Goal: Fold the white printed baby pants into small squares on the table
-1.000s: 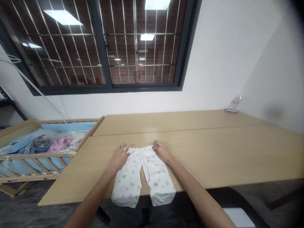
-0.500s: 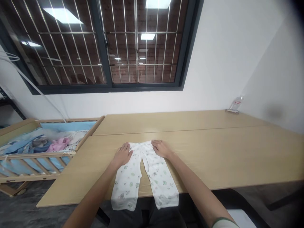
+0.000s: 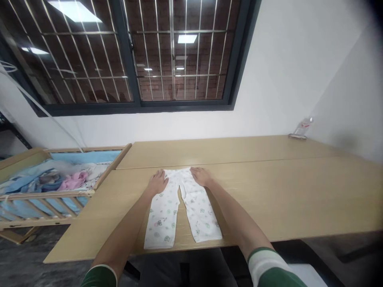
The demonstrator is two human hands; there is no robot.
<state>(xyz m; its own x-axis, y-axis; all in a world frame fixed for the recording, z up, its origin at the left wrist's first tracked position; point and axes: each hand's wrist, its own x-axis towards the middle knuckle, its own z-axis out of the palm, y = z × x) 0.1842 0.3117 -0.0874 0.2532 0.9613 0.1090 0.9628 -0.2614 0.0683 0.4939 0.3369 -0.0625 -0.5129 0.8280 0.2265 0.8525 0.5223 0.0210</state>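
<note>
A pair of small white baby pants [image 3: 202, 209] printed with little green and grey figures lies flat on the wooden table, waistband away from me. The two legs are spread apart and their cuffs point toward me, near the table's front edge. My left hand [image 3: 157, 182] rests at the left corner of the waistband, fingers stretched out and lying flat. On the opposite corner, my right hand [image 3: 202, 176] lies palm down with its fingers extended over the cloth. Both hands cover the waistband's ends.
The light wooden table [image 3: 284, 191] has a seam across it. At left stands a wooden crib [image 3: 44, 195] with blue lining and heaped clothes. A clear bottle [image 3: 303, 126] stands at the far right corner, by the wall. A barred window [image 3: 179, 59] is above.
Both hands have moved forward, away from me, and the pants have slid with them. The cuffs, which hung over the front edge, now lie on the table.
</note>
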